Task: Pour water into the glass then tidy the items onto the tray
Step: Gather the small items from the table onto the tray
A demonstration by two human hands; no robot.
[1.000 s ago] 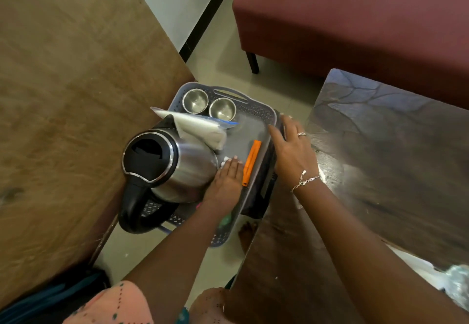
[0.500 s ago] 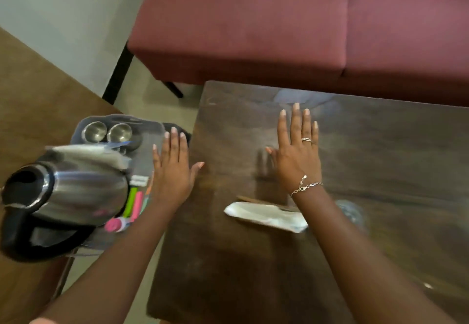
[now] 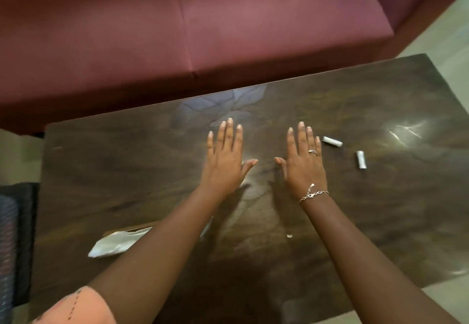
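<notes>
My left hand point(image 3: 225, 156) and my right hand point(image 3: 303, 160) are held flat, palms down, side by side over the middle of the dark wooden table point(image 3: 127, 171). Both hold nothing and have their fingers spread. A clear plastic bag point(image 3: 116, 243) lies on the table near its front left, partly hidden under my left forearm. Two small white tubes lie to the right of my right hand, one point(image 3: 332, 141) near its fingertips and one point(image 3: 361, 159) further right. The tray, kettle and glass are out of view.
A maroon sofa point(image 3: 177, 32) runs along the far side of the table. A dark object point(image 3: 15, 235) shows at the left edge of the view. A tiny white scrap point(image 3: 289, 235) lies between my forearms. Pale floor shows at the far right.
The view has swung right, away from the tray and kettle, onto the table. My left hand left the tray and came beside my right hand; both now hover flat over the table.
</notes>
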